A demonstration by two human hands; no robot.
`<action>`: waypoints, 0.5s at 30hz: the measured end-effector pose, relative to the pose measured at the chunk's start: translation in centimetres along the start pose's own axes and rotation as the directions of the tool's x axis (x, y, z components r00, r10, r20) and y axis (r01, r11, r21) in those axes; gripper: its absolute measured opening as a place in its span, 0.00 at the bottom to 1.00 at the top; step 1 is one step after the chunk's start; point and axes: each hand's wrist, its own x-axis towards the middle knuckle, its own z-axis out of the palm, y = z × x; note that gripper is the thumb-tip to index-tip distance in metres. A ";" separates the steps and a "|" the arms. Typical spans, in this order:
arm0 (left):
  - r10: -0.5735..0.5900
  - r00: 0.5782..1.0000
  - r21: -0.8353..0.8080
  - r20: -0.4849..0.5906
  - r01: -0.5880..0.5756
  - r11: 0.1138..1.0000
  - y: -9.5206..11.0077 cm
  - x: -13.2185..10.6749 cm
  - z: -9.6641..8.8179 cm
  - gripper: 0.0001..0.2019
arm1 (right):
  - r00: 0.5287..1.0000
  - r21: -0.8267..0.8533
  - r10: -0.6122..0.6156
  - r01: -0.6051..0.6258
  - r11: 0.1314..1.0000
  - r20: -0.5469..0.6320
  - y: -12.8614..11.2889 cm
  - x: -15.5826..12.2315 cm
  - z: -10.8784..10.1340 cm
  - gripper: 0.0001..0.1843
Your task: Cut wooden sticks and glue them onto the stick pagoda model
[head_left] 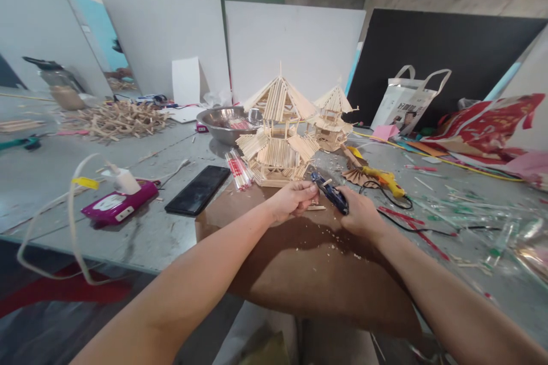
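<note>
My left hand (295, 199) is closed in a pinch on a thin wooden stick, most of it hidden by the fingers. A short pale end of the stick (327, 182) shows at the head of a dark blue hand cutter (336, 197). Around the cutter's handles my right hand (362, 211) is closed. Just beyond my hands stands a pavilion model (280, 151) built of wooden sticks, with a pointed roof. Brown board (295, 262) lies under my hands, scattered with small wood chips. A loose stick piece (315, 207) rests beside my left fingers.
A second stick pavilion (331, 120) stands behind. On the left are a black phone (197, 189), a purple power strip (120, 202), a metal bowl (226, 125) and a stick pile (120, 120). A yellow glue gun (385, 179) and plastic wrappers (475, 222) lie to the right.
</note>
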 end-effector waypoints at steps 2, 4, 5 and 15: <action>0.072 0.994 0.122 -0.087 -0.061 0.991 -0.2 0.2 0.1 0.17 | 0.999 -0.029 0.037 -0.036 0.999 0.010 -0.2 0.1 0.0 0.14; 0.201 0.964 0.286 -0.172 -0.146 0.947 -0.6 0.4 0.1 0.18 | 0.998 -0.054 0.065 -0.064 0.996 0.015 -0.4 0.2 -0.1 0.13; 0.273 0.940 0.371 -0.203 -0.184 0.910 -0.8 0.5 0.2 0.18 | 0.997 -0.062 0.072 -0.071 0.996 0.015 -0.5 0.2 -0.1 0.13; 0.422 0.883 0.494 -0.204 -0.279 0.823 -0.8 0.6 0.5 0.16 | 0.998 0.022 0.043 -0.042 0.999 -0.045 -0.5 0.2 0.1 0.17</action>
